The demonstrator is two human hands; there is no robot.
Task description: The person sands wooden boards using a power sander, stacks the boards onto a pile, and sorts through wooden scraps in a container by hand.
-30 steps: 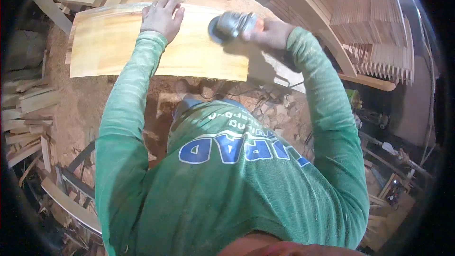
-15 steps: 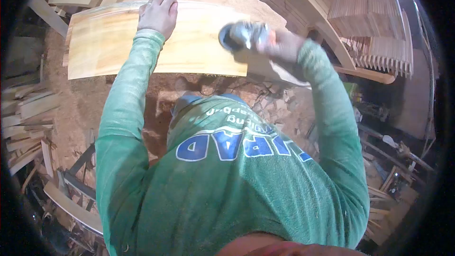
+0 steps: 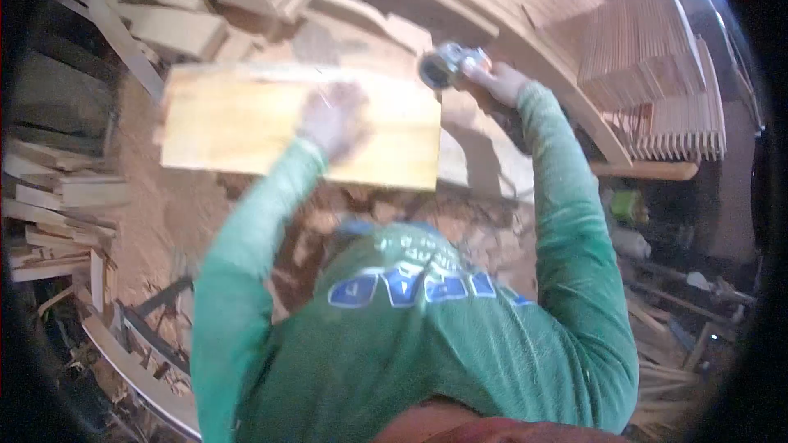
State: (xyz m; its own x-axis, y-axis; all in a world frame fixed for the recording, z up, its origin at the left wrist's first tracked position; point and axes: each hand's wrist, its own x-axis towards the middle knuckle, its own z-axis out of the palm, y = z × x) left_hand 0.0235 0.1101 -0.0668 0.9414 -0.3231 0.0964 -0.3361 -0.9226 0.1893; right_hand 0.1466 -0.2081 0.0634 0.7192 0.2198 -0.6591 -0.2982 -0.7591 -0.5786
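Observation:
A wide pale wooden board (image 3: 238,127) lies crosswise in front of me, its surface brightly lit. Over its middle is my left hand (image 3: 335,121), palm side down and smeared by motion, so its fingers do not show clearly. My right hand (image 3: 499,82) grips an angle grinder (image 3: 453,64) by its body. The round disc end of the tool points left, close to the board's far right corner.
Stacked, evenly cut wooden pieces (image 3: 644,41) rise at the right, beside a long curved beam (image 3: 566,86). Curved wooden parts (image 3: 176,29) lie at the back left. Offcuts (image 3: 61,197) are piled at the left, and sawdust and scraps cover the floor (image 3: 144,221).
My left hand has moved from the board's far edge to over its middle. The grinder has gone from over the board's right part to its far right corner. The view has shifted.

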